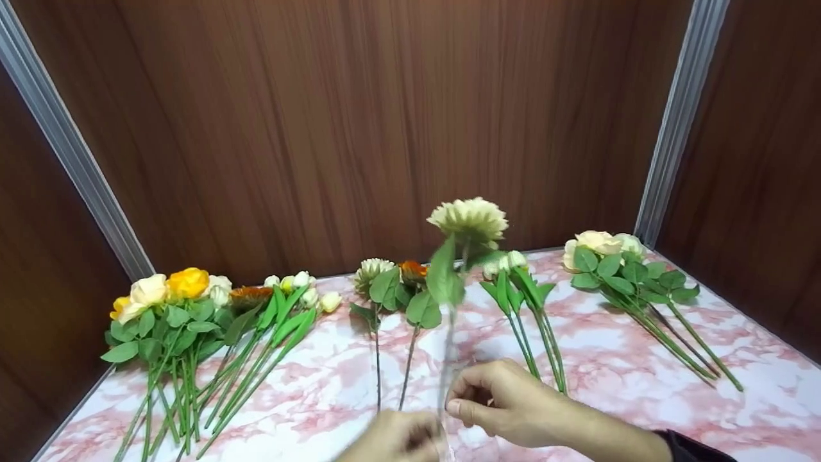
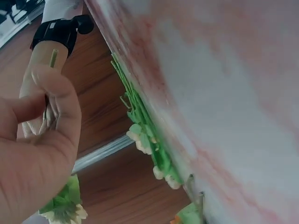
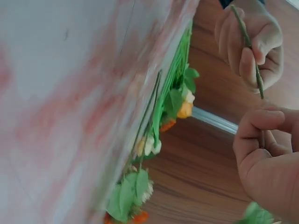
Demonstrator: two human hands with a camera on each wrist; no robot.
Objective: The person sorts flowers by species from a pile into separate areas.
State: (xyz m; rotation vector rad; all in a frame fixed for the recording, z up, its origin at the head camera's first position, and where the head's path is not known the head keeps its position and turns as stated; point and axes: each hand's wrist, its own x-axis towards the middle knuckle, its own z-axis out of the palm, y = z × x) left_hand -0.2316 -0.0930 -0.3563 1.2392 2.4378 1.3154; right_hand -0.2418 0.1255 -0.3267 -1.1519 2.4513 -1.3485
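Note:
A long-stemmed cream flower (image 1: pixel 468 219) with many petals and broad green leaves stands upright in the middle of the head view, its bloom above the table. My left hand (image 1: pixel 396 437) grips the lower stem at the bottom edge of that view. Just above it, my right hand (image 1: pixel 503 401) pinches the same stem between thumb and curled fingers. In the right wrist view the green stem (image 3: pixel 246 35) runs from the left hand (image 3: pixel 254 46) into the right hand (image 3: pixel 268 154). The cut stem tip (image 2: pixel 53 58) pokes out past the left hand (image 2: pixel 39 140).
On the marbled table (image 1: pixel 628 410), yellow and cream roses (image 1: pixel 186 283) and white tulips (image 1: pixel 301 280) lie at left. Behind the hands lie a cream flower (image 1: pixel 372 273) and an orange one (image 1: pixel 412 269). More tulips (image 1: pixel 513 260) and pale roses (image 1: pixel 600 242) lie at right. Brown panels (image 1: pixel 359 128) enclose the table.

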